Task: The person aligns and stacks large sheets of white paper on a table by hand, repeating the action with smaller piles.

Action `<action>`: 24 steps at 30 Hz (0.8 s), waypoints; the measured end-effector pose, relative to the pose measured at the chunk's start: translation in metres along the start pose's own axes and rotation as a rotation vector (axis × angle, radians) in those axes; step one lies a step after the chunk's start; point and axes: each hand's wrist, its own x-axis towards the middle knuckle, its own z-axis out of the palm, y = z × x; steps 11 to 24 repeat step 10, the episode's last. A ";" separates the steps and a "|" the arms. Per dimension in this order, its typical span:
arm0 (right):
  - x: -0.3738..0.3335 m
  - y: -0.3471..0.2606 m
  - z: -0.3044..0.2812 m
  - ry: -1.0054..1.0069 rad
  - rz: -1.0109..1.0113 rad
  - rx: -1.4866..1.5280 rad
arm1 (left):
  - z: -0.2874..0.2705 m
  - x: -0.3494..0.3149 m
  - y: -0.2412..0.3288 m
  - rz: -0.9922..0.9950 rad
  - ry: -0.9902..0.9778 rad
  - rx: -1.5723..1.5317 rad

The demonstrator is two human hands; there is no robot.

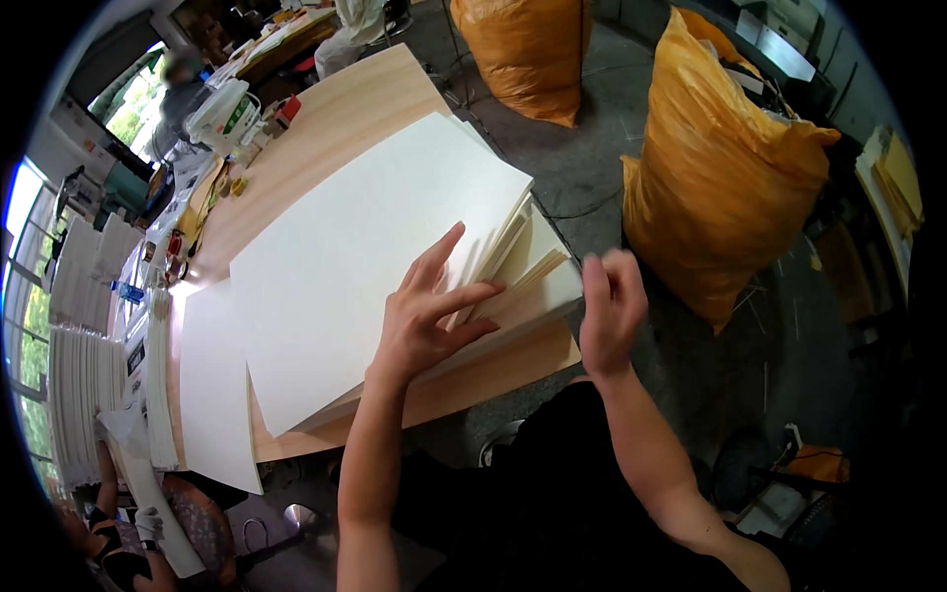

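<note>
Two hands: left hand [429,316] spread flat on paper stack [365,257]; right hand [612,306] blurred beyond stack edge, grip unclear.

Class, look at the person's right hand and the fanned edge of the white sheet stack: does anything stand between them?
Nothing visible does. The right hand hangs just off the fanned edge of the white sheet stack, with only open air and floor between. The left hand presses flat on the stack, beside that gap, not in it.

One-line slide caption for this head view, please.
Left hand pressed flat on a stack of large white sheets on a wooden table; right hand raised beside the stack's fanned edge.
</note>
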 end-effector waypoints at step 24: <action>-0.019 0.008 0.001 -1.071 -0.115 -0.667 | 0.004 -0.002 0.007 0.324 -0.350 0.521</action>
